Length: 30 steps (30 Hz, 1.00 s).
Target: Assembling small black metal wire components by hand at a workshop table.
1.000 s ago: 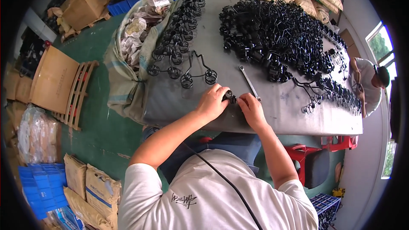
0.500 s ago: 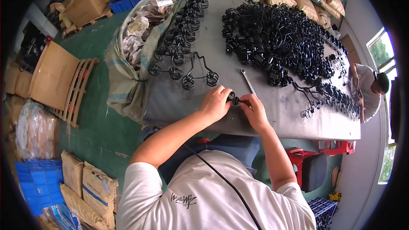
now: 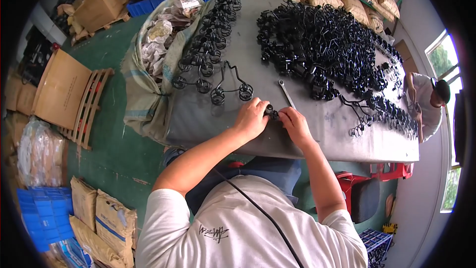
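Observation:
Close to the table's near edge, a small black coiled wire spring sits between my two hands, partly covered by fingers. My left hand pinches its left side between thumb and fingertips. The fingers of my right hand are closed on its right end. Just beyond the right hand lies a silver ring wrench, its ring end pointing away from me. A black double torsion spring, a bent wire loop with two coils, lies on the table beyond my left hand.
A row of similar springs runs along the table's left side. A large heap of black springs covers the far right, with more near the right edge. An open sack stands at left. Another person works at right.
My right fingers have shifted slightly at the spring's right end, and the small spring looks a little turned. My left hand stays in nearly the same place.

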Tool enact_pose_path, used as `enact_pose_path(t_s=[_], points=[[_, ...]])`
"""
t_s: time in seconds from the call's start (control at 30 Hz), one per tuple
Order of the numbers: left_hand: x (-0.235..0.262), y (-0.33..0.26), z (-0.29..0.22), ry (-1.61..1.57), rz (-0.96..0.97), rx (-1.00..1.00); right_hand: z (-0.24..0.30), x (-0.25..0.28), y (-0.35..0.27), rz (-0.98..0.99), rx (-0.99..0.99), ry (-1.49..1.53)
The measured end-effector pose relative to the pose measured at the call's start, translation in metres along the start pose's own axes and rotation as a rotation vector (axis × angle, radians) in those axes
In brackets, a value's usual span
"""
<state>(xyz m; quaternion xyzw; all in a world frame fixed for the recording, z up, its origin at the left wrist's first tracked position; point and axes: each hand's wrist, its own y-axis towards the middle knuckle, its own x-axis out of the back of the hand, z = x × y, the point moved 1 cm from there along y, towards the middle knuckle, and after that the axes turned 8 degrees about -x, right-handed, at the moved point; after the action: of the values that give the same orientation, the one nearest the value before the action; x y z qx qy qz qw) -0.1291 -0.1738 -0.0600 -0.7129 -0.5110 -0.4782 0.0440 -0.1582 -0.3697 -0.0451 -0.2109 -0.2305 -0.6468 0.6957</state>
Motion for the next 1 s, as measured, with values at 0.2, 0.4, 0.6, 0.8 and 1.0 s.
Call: enact_pose_path(t_s=[0.2, 0.4, 0.6, 0.8, 1.0], points=[[0.004, 0.005, -0.003, 0.067, 0.006, 0.033, -0.009, 0.005, 0.006, -0.068, 0.131, -0.081], [0.007, 0.003, -0.012, 0.193, -0.023, -0.099, -0.013, 0.021, 0.021, -0.138, 0.102, -0.510], [0.007, -0.003, -0.001, 0.071, -0.012, -0.074, 0.018, 0.000, 0.000, -0.146, 0.420, -0.288], [0.013, -0.005, -0.002, 0.068, 0.068, -0.002, 0.006, 0.016, 0.004, 0.019, -0.019, -0.183], [0.069, 0.003, -0.006, 0.251, -0.376, -0.198, 0.022, 0.003, 0.002, -0.194, 0.298, -0.437]])
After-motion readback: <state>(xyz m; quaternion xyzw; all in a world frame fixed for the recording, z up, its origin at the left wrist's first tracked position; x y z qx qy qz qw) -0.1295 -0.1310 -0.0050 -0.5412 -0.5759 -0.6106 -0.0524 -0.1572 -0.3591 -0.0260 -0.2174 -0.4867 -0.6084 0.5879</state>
